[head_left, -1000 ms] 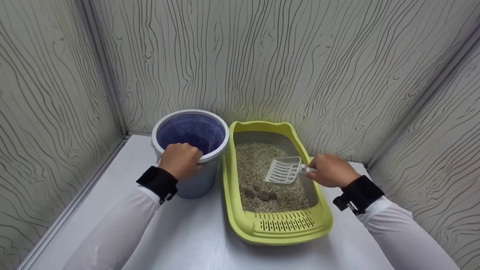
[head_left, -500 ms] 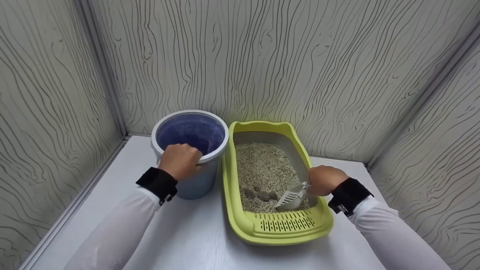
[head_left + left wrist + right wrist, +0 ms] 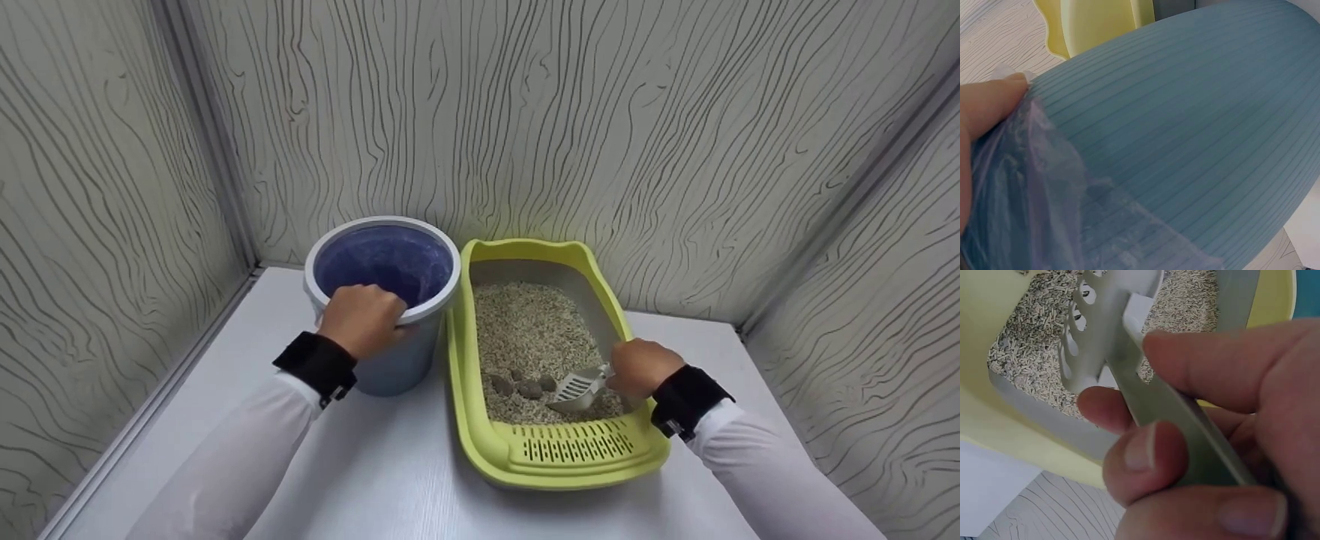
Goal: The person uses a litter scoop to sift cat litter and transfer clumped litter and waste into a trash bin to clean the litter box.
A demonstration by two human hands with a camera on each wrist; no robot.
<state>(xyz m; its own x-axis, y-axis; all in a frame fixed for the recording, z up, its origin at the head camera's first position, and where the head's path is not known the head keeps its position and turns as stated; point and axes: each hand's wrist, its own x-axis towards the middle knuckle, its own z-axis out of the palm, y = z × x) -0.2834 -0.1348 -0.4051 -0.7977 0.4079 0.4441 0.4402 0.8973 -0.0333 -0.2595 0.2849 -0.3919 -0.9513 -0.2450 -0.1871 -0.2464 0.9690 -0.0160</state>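
My right hand (image 3: 643,367) grips the handle of a slotted litter scoop (image 3: 579,388); in the right wrist view the fingers wrap round that handle (image 3: 1185,433). The scoop's blade is tilted down at the litter (image 3: 532,330), just right of several dark round clumps (image 3: 529,388). A yellow-green litter box (image 3: 468,405) holds the litter. To its left stands a blue trash can (image 3: 397,367) with a pale rim, and my left hand (image 3: 363,321) grips the near rim. A thin translucent bag (image 3: 1055,169) hangs over the can's outside beneath that hand.
Both containers stand on a white tabletop (image 3: 375,480). Behind them rises a wood-grain patterned wall (image 3: 525,120), with similar panels on the left and right. The trash can's rim touches or nearly touches the box.
My right hand has moved down and toward me, bringing the scoop from above the litter to its surface beside the clumps, blade now tipped down. My left hand stays on the rim.
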